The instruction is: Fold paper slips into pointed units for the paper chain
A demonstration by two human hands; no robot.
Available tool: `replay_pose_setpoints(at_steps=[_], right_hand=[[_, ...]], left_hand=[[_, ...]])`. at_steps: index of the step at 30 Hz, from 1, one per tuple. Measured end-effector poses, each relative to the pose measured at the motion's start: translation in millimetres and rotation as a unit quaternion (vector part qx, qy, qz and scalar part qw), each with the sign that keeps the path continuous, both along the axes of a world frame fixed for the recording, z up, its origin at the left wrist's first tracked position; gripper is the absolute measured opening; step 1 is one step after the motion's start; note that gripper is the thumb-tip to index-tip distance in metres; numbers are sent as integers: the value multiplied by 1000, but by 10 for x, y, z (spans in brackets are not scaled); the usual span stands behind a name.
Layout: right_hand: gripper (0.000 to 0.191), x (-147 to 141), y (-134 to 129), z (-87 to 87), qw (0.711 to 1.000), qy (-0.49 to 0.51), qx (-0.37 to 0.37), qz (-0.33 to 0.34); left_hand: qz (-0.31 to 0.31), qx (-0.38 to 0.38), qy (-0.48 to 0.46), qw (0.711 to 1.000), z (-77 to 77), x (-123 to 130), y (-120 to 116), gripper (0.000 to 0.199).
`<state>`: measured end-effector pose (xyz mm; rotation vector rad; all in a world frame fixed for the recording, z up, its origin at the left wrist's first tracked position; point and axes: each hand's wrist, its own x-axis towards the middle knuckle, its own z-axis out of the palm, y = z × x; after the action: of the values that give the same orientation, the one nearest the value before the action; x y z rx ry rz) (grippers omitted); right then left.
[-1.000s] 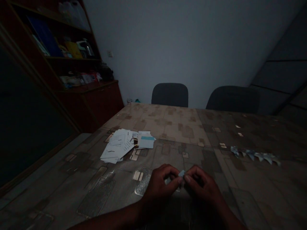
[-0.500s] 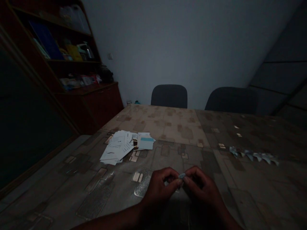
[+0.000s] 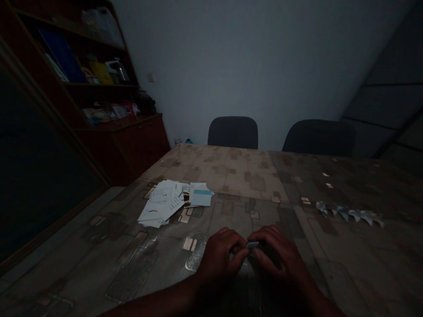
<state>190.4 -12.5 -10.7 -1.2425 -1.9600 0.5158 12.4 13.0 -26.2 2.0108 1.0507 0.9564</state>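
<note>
Between the fingertips of both hands is a small pale piece of folded paper (image 3: 253,244). My left hand (image 3: 222,253) pinches its left end with thumb and forefinger. At its other end, my right hand (image 3: 276,252) is closed on it with thumb and fingers, which cover part of it. Farther left on the table lies a loose pile of white paper cards (image 3: 163,202) with print on them. A pale card with a blue stripe (image 3: 201,198) rests at the pile's right side. To the right, several folded paper pieces (image 3: 350,214) stand in a row.
A patterned cloth covers the table (image 3: 231,171). Two dark chairs, one grey chair (image 3: 233,132) and another chair (image 3: 319,136), stand at the far edge by the wall. A brown cabinet (image 3: 132,141) with filled shelves is at the left. The room is dim.
Both hands have turned slightly, and the paper between them now shows as a flatter, narrower strip. The right fingers have shifted over it. The card pile and the row of folded pieces stay put.
</note>
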Motion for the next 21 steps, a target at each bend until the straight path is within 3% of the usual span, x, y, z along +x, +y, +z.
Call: replay_pose_setpoints(at_steps=[6, 15, 21], right_hand=[[13, 19, 13, -76, 1000, 7, -22, 2], [26, -23, 11, -78, 967, 194, -163, -18], [20, -22, 29, -75, 981, 156, -115, -24]], left_hand=[[8, 9, 2, 1000, -52, 26, -34, 11], [-4, -161, -109, 981, 94, 12, -73, 17], [5, -168, -118, 979, 43, 32, -55, 16]])
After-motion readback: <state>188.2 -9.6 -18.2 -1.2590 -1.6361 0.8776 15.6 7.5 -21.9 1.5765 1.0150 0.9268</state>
